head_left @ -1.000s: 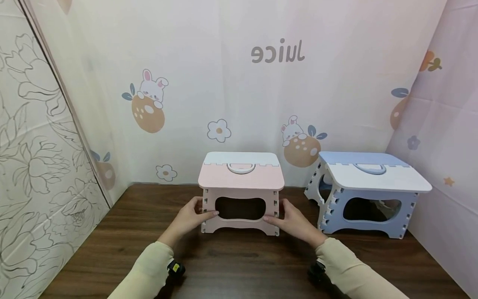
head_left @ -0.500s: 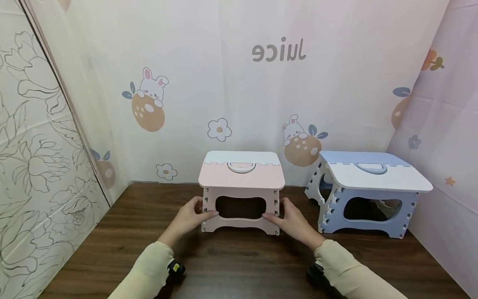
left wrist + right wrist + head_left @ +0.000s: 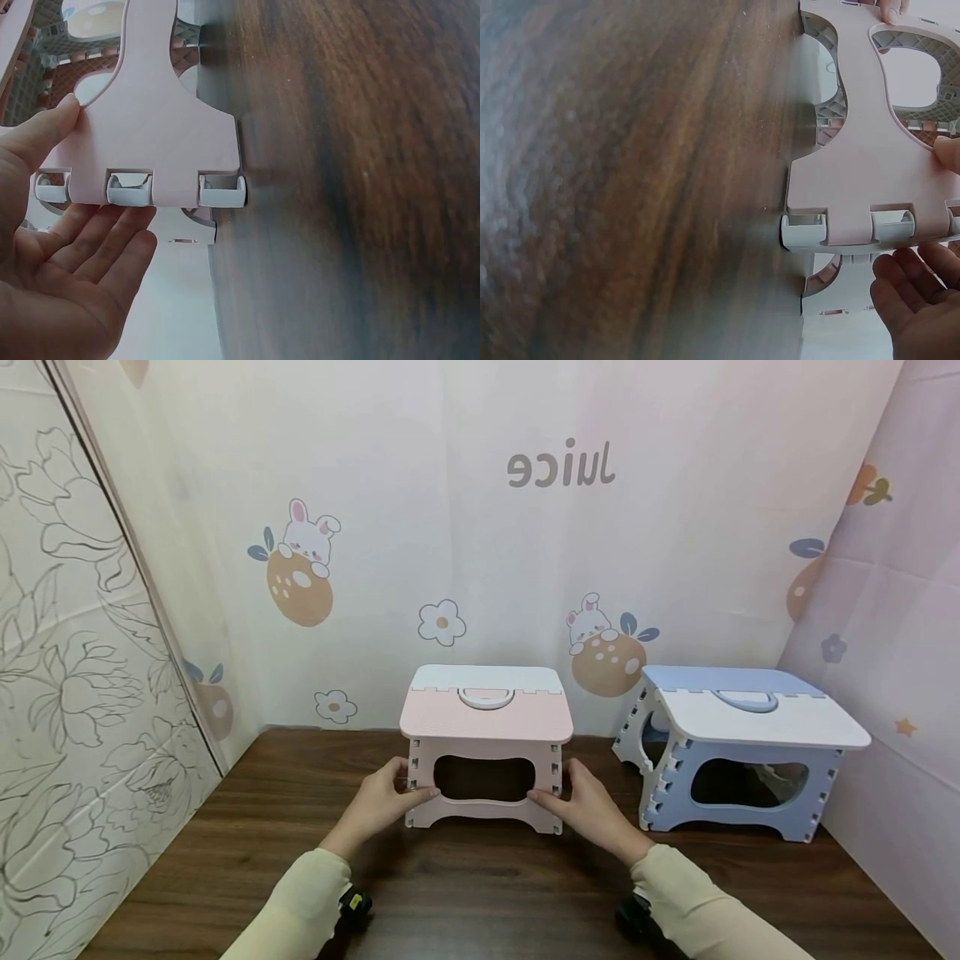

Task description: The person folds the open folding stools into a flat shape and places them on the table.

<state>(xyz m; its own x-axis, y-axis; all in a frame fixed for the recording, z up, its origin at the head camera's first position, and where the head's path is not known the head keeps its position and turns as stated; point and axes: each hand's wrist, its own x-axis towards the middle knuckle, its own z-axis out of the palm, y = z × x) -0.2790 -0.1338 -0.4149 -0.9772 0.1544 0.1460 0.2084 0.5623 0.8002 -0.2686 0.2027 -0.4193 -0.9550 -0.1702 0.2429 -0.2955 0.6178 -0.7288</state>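
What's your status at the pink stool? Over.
Left hand, right hand grip pink stool, one each side. Stool unfolded, upright on table. Blue stool apart at right, clear of both hands.

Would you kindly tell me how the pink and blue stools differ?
The pink stool has a top pink in front and white behind; the blue stool has one white in front and blue behind. The left hand and right hand hold the pink stool; neither touches the blue stool. The pink stool faces the head camera squarely, the blue stool at an angle. Both stand upright on the table.
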